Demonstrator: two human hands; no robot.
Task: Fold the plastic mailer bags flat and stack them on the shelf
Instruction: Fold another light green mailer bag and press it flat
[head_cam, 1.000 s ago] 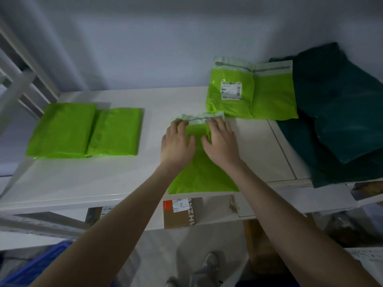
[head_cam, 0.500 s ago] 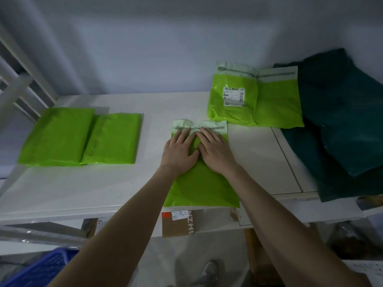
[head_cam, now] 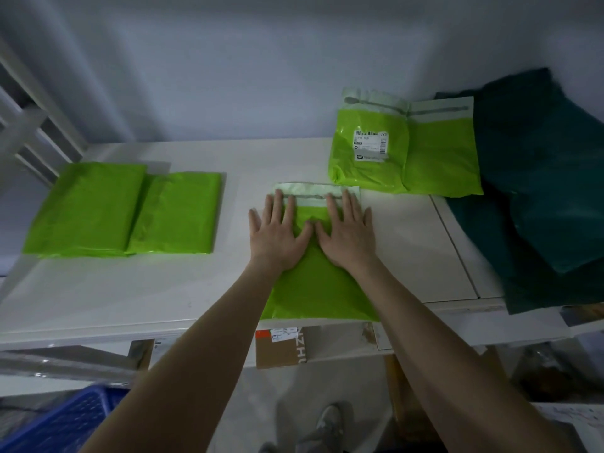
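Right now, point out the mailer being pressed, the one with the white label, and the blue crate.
pressed mailer (head_cam: 318, 286): head view, bare green lower panel.
labelled mailer (head_cam: 438, 165): head view, green right half.
blue crate (head_cam: 68, 420): head view, mesh wall.

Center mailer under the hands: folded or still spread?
Spread. The center mailer lies full length, pale seal flap showing at the far end, left hand and right hand pressing flat.

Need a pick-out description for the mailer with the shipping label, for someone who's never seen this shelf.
Start at the white shelf and go to its back right, beside the dark green bags. The labelled mailer is lime green and lies on top of another lime mailer. It alone carries a white barcode label; the mailer under both hands and the folded ones at left show none.
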